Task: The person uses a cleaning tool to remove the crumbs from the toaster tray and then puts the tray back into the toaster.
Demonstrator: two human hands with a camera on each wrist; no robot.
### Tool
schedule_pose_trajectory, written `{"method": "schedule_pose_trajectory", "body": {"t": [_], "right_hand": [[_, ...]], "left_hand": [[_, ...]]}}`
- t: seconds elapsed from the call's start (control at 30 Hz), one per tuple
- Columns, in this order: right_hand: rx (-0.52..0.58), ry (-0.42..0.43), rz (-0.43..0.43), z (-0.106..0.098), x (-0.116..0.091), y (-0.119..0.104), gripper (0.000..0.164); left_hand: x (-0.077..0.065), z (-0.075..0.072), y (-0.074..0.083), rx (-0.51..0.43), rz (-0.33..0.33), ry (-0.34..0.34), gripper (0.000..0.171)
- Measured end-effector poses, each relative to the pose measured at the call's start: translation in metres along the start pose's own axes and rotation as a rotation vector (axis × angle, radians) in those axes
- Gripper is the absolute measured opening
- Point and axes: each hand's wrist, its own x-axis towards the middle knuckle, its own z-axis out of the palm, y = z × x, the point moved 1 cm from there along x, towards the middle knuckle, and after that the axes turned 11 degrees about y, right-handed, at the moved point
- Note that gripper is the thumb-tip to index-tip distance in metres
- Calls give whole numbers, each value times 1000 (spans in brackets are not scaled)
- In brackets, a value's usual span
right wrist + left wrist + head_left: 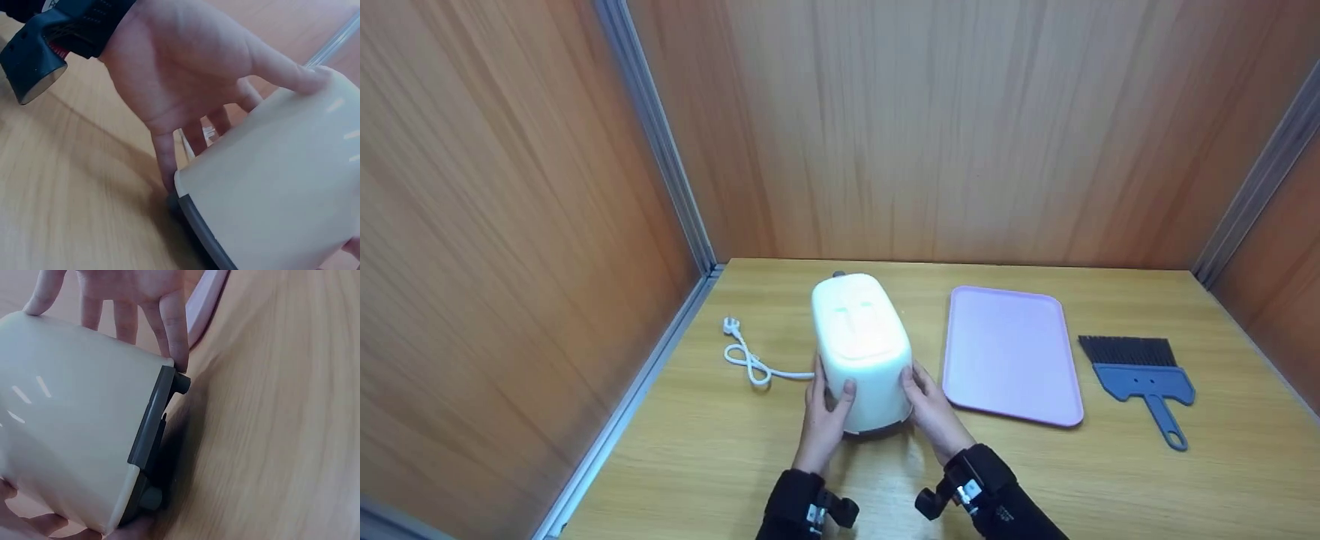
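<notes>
A white toaster (861, 337) with rounded corners and a dark base is between both hands at the middle of the table. My left hand (821, 420) grips its left side, thumb on the near end. On the opposite side my right hand (934, 409) holds it, with fingers (164, 157) reaching down to the bottom edge. A dark foot (181, 382) shows under the base in the left wrist view, with a shadowed gap between base and tabletop. From the toaster's left, a white power cord (757, 367) runs out in a loop to its plug. Glare hides the toaster's top details.
A light purple tray (1012, 356) lies flat to the right of the toaster. Beyond it rests a blue brush (1144, 382) with dark bristles, its handle toward me. Wooden panels (960, 135) wall in the table (675, 465) at the back and both sides.
</notes>
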Motion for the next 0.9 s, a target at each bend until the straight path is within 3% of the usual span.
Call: {"method": "schedule_pose_trajectory", "body": {"t": [0.1, 0.37, 0.53, 0.67, 0.77, 0.9], "right_hand": [[-12, 13, 10, -3, -1, -3, 89], [-12, 25, 13, -6, -5, -10, 90], [1, 43, 28, -5, -6, -14, 90], [1, 48, 35, -4, -6, -16, 88], [4, 52, 37, -4, -6, -16, 88], [13, 58, 31, -5, -5, -15, 88]], "left_hand": [[1, -2, 1, -72, -49, -30, 76], [6, -6, -4, -271, -74, -120, 55], [5, -5, -4, -286, -121, -98, 58], [1, -4, -6, -313, -235, -104, 73], [-1, -2, -10, -370, -300, -133, 83], [-3, 3, -16, -474, -307, -202, 78]]}}
